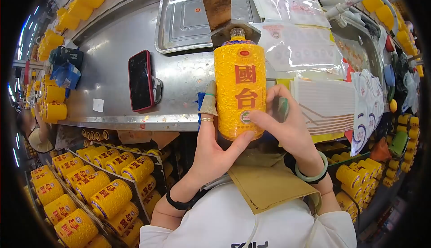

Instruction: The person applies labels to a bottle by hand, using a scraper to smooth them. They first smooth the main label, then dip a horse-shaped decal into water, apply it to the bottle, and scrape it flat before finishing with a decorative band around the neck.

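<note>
A yellow embossed bottle (240, 82) with large red characters lies between my hands, its clear neck pointing away and resting at a rusty metal bracket (220, 5). My left hand (215, 151) grips the bottle's lower left side, thumb along its base; a cloth finger cover (208, 102) and a ring are on its fingers. From the right, my right hand (289, 124) holds it, with the thumb on the small round label (246, 116) low on the front. Something green shows at a finger of that hand. The fingertips behind the bottle are hidden.
On the steel bench (112, 73) lie a red-cased phone (141, 81) and a metal tray (184, 19). Sticker sheets (298, 46) and a stack of strips (325, 104) are to the right. Crates of yellow bottles (112, 194) stand lower left, with more lower right.
</note>
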Demonstrator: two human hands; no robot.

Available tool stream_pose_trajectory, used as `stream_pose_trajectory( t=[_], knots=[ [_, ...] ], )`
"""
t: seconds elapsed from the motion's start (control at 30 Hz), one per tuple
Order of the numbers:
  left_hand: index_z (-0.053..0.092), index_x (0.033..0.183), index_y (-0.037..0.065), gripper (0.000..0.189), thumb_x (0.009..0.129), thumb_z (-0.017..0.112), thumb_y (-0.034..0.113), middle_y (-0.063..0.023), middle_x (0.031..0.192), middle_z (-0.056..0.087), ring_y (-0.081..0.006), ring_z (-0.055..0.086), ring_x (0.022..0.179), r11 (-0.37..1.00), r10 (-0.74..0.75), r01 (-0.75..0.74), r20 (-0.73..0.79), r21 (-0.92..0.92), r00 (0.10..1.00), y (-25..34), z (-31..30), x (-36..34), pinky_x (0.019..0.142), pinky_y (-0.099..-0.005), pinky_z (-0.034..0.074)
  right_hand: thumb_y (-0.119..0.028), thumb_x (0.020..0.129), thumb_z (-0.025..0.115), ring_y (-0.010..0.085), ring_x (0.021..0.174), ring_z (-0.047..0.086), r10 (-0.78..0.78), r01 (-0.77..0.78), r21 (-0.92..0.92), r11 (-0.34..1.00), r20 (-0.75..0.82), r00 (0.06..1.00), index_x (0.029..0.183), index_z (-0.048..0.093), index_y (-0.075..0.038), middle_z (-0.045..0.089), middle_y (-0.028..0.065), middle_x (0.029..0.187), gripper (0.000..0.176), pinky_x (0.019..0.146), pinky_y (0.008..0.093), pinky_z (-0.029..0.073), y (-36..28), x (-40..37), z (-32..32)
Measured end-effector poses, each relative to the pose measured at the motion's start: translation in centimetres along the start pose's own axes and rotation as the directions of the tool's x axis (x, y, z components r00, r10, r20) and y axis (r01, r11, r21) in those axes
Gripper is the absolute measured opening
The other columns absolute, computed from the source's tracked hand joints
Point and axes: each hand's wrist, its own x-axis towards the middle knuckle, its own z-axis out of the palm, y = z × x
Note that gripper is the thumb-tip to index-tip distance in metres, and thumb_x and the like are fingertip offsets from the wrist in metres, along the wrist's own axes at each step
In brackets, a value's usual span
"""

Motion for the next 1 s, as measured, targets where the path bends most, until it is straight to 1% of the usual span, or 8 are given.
stream_pose_trajectory(
  t=[0.1, 0.2, 0.3, 0.37, 0.53, 0.6, 0.93, 1.0],
  knots=[
    [0.006, 0.165, 0.002, 0.093, 0.093, 0.064, -0.006, -0.016, 0.162, 0.031, -0.0266, 0.038, 0.148, 0.999, 0.026, -0.026, 0.012, -0.028, 1.0, -0.11, -0.1, 0.06, 0.122, -0.0426, 0.033, -0.023, 0.088, 0.086, 0.0066, 0.078, 0.044, 0.015, -0.015, 0.015, 1.0, 0.003, 1.0, 0.101, 0.052, -0.007, 0.048, -0.0042, 0.088, 0.039, 0.07, 0.0228, 0.041, 0.19, 0.0, -0.1],
    [0.006, 0.165, 0.002, 0.093, 0.092, 0.064, -0.006, -0.0161, 0.162, 0.031, -0.0265, 0.038, 0.148, 0.998, 0.012, -0.012, -0.001, -0.057, 1.0, -0.16, 0.01, 0.0, 0.122, -0.0426, 0.033, -0.022, 0.088, 0.085, 0.0071, 0.079, 0.044, -0.011, 0.011, 0.033, 0.999, 0.004, 1.0, 0.101, 0.052, -0.007, 0.048, -0.0038, 0.089, 0.038, 0.071, 0.023, 0.041, 0.28, 0.05, -0.13],
    [0.006, 0.165, 0.002, 0.093, 0.093, 0.064, -0.006, -0.016, 0.162, 0.031, -0.0265, 0.038, 0.148, 0.999, 0.035, -0.035, 0.0, -0.041, 0.999, -0.07, 0.04, 0.29, 0.121, -0.0425, 0.033, -0.022, 0.089, 0.085, 0.0074, 0.08, 0.045, -0.003, 0.003, 0.007, 1.0, 0.013, 1.0, 0.102, 0.052, -0.007, 0.048, -0.0035, 0.09, 0.038, 0.072, 0.0231, 0.041, 0.08, 0.08, -0.14],
    [0.006, 0.165, 0.002, 0.093, 0.093, 0.064, -0.006, -0.0161, 0.162, 0.031, -0.0266, 0.038, 0.148, 0.999, 0.021, -0.021, -0.002, -0.047, 1.0, 0.03, 0.06, 0.23, 0.121, -0.0425, 0.033, -0.022, 0.089, 0.085, 0.0074, 0.08, 0.045, -0.015, 0.015, -0.011, 1.0, 0.01, 1.0, 0.102, 0.052, -0.007, 0.047, -0.0034, 0.09, 0.038, 0.072, 0.0232, 0.041, 0.08, 0.12, -0.13],
    [0.006, 0.165, 0.002, 0.092, 0.093, 0.063, -0.006, -0.0162, 0.162, 0.031, -0.0268, 0.038, 0.148, 1.0, 0.025, -0.025, -0.001, -0.019, 1.0, 0.24, 0.05, 0.3, 0.121, -0.0424, 0.033, -0.021, 0.089, 0.084, 0.0072, 0.08, 0.045, -0.014, 0.014, 0.017, 1.0, 0.008, 1.0, 0.102, 0.052, -0.007, 0.047, -0.0035, 0.09, 0.037, 0.072, 0.0228, 0.041, 0.23, 0.18, 0.01],
    [0.007, 0.165, 0.002, 0.092, 0.094, 0.063, -0.005, -0.0162, 0.162, 0.031, -0.0268, 0.039, 0.147, 0.999, 0.019, -0.019, -0.002, -0.046, 1.0, 0.08, 0.01, 0.28, 0.121, -0.0424, 0.033, -0.02, 0.089, 0.084, 0.0071, 0.08, 0.045, -0.005, 0.005, 0.023, 1.0, 0.006, 1.0, 0.102, 0.052, -0.007, 0.047, -0.0036, 0.09, 0.037, 0.072, 0.0226, 0.041, 0.22, 0.2, 0.04],
    [0.006, 0.165, 0.002, 0.091, 0.094, 0.063, -0.005, -0.016, 0.162, 0.031, -0.0264, 0.039, 0.147, 0.998, 0.031, -0.031, 0.007, -0.05, 0.999, 0.05, 0.16, 0.37, 0.121, -0.0419, 0.034, -0.019, 0.089, 0.084, 0.0072, 0.08, 0.044, -0.009, 0.009, 0.034, 0.999, 0.011, 1.0, 0.102, 0.052, -0.007, 0.047, -0.0035, 0.09, 0.037, 0.072, 0.0226, 0.041, 0.41, 0.25, 0.02],
    [0.012, 0.161, -0.006, 0.09, 0.095, 0.071, 0.005, -0.0194, 0.152, 0.042, -0.0265, 0.048, 0.14, 0.995, 0.059, -0.066, -0.092, -0.078, 0.994, 0.04, 0.57, 0.46, 0.116, -0.04, 0.04, -0.019, 0.089, 0.084, 0.0073, 0.08, 0.044, -0.006, 0.005, 0.035, 0.999, 0.014, 1.0, 0.102, 0.052, -0.007, 0.047, -0.0035, 0.09, 0.037, 0.072, 0.0226, 0.041, 0.33, 0.27, 0.04]
  ],
)
